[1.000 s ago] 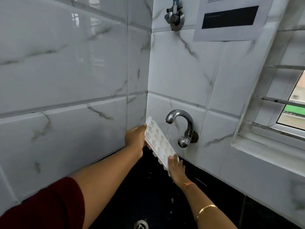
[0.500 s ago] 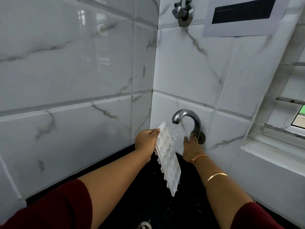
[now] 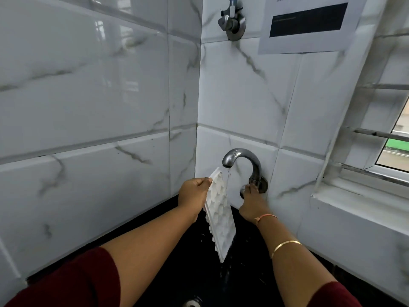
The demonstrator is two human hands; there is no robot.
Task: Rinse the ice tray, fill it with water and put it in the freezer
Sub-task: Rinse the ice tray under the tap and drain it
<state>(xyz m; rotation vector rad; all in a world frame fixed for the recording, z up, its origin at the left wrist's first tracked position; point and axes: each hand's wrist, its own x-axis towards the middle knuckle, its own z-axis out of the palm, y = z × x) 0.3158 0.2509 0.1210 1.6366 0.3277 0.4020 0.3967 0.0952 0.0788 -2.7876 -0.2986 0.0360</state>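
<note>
My left hand [image 3: 194, 194] grips the top edge of the white ice tray [image 3: 220, 214], which hangs steeply tilted with its cups facing right. The tray's upper end sits just under the spout of the curved metal tap [image 3: 240, 159]. A stream of water runs from the spout down over the tray and off its lower end into the black sink [image 3: 177, 258]. My right hand [image 3: 252, 202] is closed around the tap's handle at the wall, right of the tray.
White marble-look tiles form a corner behind the sink. A second valve [image 3: 232, 22] sits high on the back wall beside a taped paper notice [image 3: 309, 23]. A window with bars [image 3: 380, 134] and a white ledge is at the right. The drain [image 3: 191, 303] is at the bottom edge.
My right hand left the tray's lower end and went to the tap handle. The tray swung down to hang steeply from my left hand, and water now runs over it.
</note>
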